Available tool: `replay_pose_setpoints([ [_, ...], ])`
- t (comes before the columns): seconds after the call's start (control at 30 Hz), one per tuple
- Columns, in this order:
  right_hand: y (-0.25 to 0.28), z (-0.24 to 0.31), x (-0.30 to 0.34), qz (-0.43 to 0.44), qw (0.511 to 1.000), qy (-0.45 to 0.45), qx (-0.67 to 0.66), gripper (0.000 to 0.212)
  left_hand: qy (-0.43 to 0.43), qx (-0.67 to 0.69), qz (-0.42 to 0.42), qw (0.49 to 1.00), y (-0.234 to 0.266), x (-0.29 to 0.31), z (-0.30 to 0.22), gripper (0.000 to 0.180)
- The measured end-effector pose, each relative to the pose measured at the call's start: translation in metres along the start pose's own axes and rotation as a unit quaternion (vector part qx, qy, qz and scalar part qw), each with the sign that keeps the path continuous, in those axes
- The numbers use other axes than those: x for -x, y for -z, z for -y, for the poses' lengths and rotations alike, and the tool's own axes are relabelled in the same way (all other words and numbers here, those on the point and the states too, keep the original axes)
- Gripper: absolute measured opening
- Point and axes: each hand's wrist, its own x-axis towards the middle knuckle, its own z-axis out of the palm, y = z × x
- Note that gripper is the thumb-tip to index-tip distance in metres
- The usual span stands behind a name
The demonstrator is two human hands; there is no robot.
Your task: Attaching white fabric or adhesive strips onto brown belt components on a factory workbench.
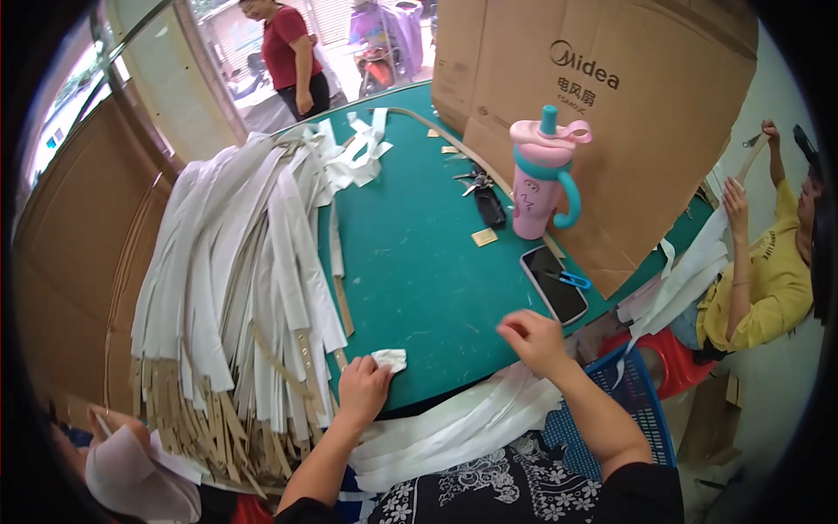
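The person's left hand (365, 387) is at the table's near edge, thumb and fingers drawn together on one white scrap (393, 358) of cloth. The scrap lies on the table (419, 306), close to its near left corner; its free end points away to the right, and its long axis runs roughly left to right. The right hand (537, 345) hangs over the table's near right part, its fingers curled in with hardly a gap between tips and thumb; whether they pinch something thin, one cannot tell.

Just beyond that hand, on the table's right side, lies one phone (543, 265), its long axis slanting from far left to near right, with one blue clipper (572, 279) across it. Farther along that side are one upright pink cup (532, 203), one bunch of keys (476, 180), one black case (490, 208) and three small yellowish pieces, the nearest piece (484, 237) being the largest. One cardboard box (611, 113) stands along the table's far right side.

A heap of strips (236, 244), too many to count, covers the table's left side, tan ends hanging toward the person. White cloth (463, 428) lies below the table's near edge, beside one blue basket (642, 402). Three other people are around the table.
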Motion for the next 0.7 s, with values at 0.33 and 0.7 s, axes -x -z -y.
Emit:
replay_pose_setpoints([
  [0.33, -0.068, -0.137, -0.317, 0.001, 0.910, -0.130, 0.394, 0.022, 0.108, 0.108, 0.072, 0.986, 0.019, -0.026, 0.008, 0.055],
  [0.7, -0.089, -0.192, -0.384, -0.025, 0.819, -0.234, 0.523, 0.025, 0.240, 0.168, 0.009, 0.956, 0.067, -0.014, 0.027, 0.031],
])
